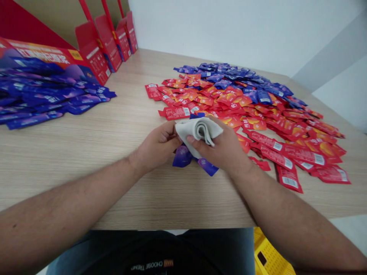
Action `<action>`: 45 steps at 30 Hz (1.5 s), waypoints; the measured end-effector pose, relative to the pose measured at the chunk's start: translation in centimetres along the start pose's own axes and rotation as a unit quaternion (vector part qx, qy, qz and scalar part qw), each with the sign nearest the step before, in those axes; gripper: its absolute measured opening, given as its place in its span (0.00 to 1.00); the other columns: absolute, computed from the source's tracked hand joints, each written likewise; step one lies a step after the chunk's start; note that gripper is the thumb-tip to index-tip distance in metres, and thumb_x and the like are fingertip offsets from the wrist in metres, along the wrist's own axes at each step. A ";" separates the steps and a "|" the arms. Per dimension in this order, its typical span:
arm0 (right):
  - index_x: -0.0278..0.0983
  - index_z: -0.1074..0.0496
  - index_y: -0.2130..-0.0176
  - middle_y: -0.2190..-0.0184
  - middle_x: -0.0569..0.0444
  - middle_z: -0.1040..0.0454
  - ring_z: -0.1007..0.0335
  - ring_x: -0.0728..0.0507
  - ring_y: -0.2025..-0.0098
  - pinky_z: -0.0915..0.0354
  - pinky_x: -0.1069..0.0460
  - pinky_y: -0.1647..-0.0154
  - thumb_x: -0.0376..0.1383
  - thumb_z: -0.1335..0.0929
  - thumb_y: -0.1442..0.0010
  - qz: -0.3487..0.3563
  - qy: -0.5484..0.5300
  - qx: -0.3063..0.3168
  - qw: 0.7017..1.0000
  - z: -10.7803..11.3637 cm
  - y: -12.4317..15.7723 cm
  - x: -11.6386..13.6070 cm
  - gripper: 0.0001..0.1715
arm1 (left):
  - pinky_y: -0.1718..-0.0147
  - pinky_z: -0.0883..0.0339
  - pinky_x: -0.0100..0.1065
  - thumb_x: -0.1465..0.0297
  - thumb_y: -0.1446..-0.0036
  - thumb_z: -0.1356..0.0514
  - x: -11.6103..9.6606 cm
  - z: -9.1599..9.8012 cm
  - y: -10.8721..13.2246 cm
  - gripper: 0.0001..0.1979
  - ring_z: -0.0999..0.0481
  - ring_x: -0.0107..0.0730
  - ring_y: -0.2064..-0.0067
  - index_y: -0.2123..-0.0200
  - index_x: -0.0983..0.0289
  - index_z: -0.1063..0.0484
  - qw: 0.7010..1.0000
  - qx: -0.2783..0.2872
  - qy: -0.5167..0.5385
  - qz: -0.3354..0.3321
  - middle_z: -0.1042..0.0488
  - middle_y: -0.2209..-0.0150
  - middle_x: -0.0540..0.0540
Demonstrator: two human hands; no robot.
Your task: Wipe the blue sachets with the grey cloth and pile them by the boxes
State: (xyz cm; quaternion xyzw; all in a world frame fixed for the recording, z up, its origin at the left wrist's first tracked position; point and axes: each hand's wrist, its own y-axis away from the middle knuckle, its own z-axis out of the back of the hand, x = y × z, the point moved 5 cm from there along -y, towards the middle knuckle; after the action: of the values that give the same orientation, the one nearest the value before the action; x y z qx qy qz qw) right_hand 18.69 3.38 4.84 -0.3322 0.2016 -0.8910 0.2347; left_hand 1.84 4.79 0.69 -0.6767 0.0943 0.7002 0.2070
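My right hand [226,147] is wrapped round a folded, rolled grey-white cloth [186,128], its thumb pressed on the front. Close against the cloth's left edge, my left hand [159,147] is closed, thumb against fingers, at the top of a purple pouch [182,156]. A second purple pouch [208,167] sticks out below the cloth on the right, and a bit of purple shows above it. The cloth and my fingers hide the upper parts of these pouches. Just beyond my right hand lie red-orange pouches [254,123].
Purple pouches [220,74] are heaped behind the red ones, near the white wall. At the left, another purple pile [48,93] rests before a red printed box [76,55]. Several red cartons [93,51] stand beside it. A yellow basket [271,254] sits below the table edge.
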 end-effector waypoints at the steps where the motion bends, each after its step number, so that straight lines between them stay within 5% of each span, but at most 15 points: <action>1: 0.42 0.25 0.57 0.61 0.51 0.19 0.23 0.38 0.59 0.28 0.44 0.57 0.49 0.30 0.36 -0.002 -0.001 -0.002 1.000 0.0 0.0 0.0 0.15 | 0.69 0.37 0.30 0.69 0.41 0.37 0.0 0.0 0.0 0.09 0.34 0.26 0.69 0.69 0.62 0.36 1.000 0.002 -0.001 0.002 0.32 0.70 0.49; 4: 0.42 0.25 0.55 0.62 0.52 0.19 0.23 0.38 0.59 0.28 0.44 0.57 0.48 0.31 0.35 -0.042 -0.011 -0.023 0.999 0.2 0.1 -0.3 0.14 | 0.72 0.40 0.29 0.69 0.41 0.38 0.1 0.0 0.0 0.10 0.37 0.25 0.73 0.70 0.61 0.38 1.000 -0.008 0.008 0.017 0.35 0.73 0.47; 16: 0.40 0.25 0.56 0.62 0.51 0.19 0.23 0.39 0.61 0.28 0.44 0.58 0.48 0.30 0.36 -0.025 -0.030 0.007 0.999 0.0 -0.2 -0.7 0.16 | 0.76 0.42 0.28 0.70 0.43 0.37 0.4 -0.3 0.2 0.10 0.39 0.23 0.76 0.70 0.61 0.38 0.994 -0.012 0.101 0.046 0.37 0.75 0.45; 21: 0.39 0.25 0.57 0.64 0.51 0.20 0.24 0.38 0.63 0.28 0.42 0.61 0.49 0.31 0.37 -0.111 -0.028 -0.065 0.991 0.8 -0.3 -2.9 0.17 | 0.76 0.43 0.28 0.72 0.42 0.38 0.1 -0.5 0.3 0.10 0.39 0.23 0.76 0.71 0.61 0.39 0.994 0.004 0.112 0.019 0.36 0.76 0.45; 33: 0.40 0.25 0.52 0.59 0.52 0.19 0.21 0.37 0.57 0.26 0.41 0.54 0.49 0.29 0.37 -0.080 -0.075 -0.005 0.994 0.6 -0.4 -2.3 0.19 | 0.73 0.44 0.30 0.73 0.41 0.40 -0.9 -0.5 0.4 0.11 0.39 0.25 0.72 0.73 0.61 0.40 0.999 0.033 0.031 -0.031 0.34 0.71 0.48; 39: 0.40 0.25 0.51 0.57 0.51 0.19 0.21 0.37 0.55 0.26 0.41 0.53 0.46 0.29 0.35 -0.042 -0.036 -0.045 0.997 1.1 -0.3 -1.5 0.17 | 0.71 0.42 0.31 0.72 0.40 0.40 -0.5 -0.4 0.3 0.11 0.37 0.26 0.70 0.72 0.61 0.40 0.999 0.037 0.018 -0.018 0.33 0.71 0.48; 45: 0.41 0.25 0.54 0.57 0.50 0.19 0.22 0.38 0.55 0.27 0.44 0.54 0.44 0.30 0.35 0.008 0.021 -0.043 0.999 1.2 -0.2 0.2 0.12 | 0.74 0.44 0.30 0.69 0.41 0.39 0.5 0.4 0.1 0.08 0.39 0.26 0.73 0.70 0.61 0.36 0.998 -0.046 -0.029 0.030 0.35 0.74 0.47</action>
State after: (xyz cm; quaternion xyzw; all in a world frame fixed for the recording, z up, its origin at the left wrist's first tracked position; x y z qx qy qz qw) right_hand 19.34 3.21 5.87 -0.3213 0.2474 -0.8866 0.2226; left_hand 1.49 4.96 0.22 -0.6620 0.0762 0.7288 0.1575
